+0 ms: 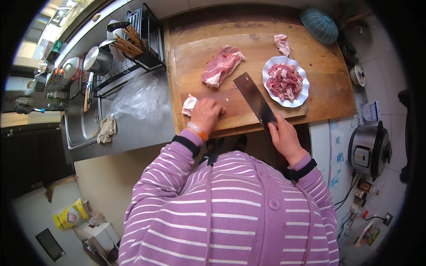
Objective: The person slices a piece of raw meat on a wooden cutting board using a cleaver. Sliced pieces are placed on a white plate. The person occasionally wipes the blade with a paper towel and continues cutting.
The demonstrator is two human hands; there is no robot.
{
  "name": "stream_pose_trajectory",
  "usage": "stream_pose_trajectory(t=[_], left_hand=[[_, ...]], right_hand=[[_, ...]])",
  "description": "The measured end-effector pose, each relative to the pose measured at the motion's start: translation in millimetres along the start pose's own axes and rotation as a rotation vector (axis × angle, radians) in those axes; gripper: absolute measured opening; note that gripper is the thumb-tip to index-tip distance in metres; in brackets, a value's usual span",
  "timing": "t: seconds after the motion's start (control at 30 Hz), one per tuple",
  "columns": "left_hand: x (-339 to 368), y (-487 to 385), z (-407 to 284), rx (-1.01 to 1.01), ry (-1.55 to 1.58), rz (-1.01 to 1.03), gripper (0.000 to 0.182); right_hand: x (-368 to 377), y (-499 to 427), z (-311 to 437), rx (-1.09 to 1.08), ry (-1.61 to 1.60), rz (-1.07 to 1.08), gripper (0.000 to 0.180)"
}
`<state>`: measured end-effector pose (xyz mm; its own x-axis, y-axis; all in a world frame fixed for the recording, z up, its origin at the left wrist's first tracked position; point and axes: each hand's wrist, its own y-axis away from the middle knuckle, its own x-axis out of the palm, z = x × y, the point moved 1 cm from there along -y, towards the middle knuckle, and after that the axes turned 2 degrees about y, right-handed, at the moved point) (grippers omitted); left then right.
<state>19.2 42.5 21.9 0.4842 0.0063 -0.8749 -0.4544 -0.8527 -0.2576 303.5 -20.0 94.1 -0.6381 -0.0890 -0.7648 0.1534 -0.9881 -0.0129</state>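
Observation:
My right hand (286, 136) grips the handle of a broad-bladed cleaver (254, 98), its blade slanting up and left across the wooden cutting board (256, 46). My left hand (208, 114) is at the board's near left, fingers curled and partly hidden. Right beside it lies a pale, fatty piece of pork (189, 104); whether the fingers hold anything cannot be seen. Farther back rests a larger slab of raw pork (223, 65). A white scalloped plate (303, 98) heaped with sliced meat (285, 81) stands right of the blade. Behind the plate is another fatty strip (282, 44).
A blue-green ribbed dome (319, 26) sits at the back right. Left of the board are a crumpled clear plastic bag (138, 98), a black dish rack (146, 53) with chopsticks, a steel sink (83, 124) and a cloth glove (107, 129). An electric cooker (369, 149) stands at right.

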Motion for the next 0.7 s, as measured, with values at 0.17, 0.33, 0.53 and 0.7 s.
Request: stream_pose_trajectory(t=[0.17,0.33,0.53,0.7], left_hand=[[-4.8,46.8,-15.4,0.038,-0.077,-0.005,0.045],[-6.9,59.9,-26.1,-0.008,-0.016,-0.02,0.056],[-0.8,56.7,-19.8,0.035,0.24,-0.292,0.04],[9.7,43.3,-14.5,-0.01,0.163,-0.278,0.031]], right_hand=[[7.2,-4.6,2.2,-0.021,0.033,0.118,0.024],[6.1,-12.3,10.4,-0.125,0.081,0.157,0.021],[2.3,-19.2,24.0,-0.16,0.133,0.215,0.022],[2.6,-18.9,36.7,-0.197,0.19,0.272,0.023]])
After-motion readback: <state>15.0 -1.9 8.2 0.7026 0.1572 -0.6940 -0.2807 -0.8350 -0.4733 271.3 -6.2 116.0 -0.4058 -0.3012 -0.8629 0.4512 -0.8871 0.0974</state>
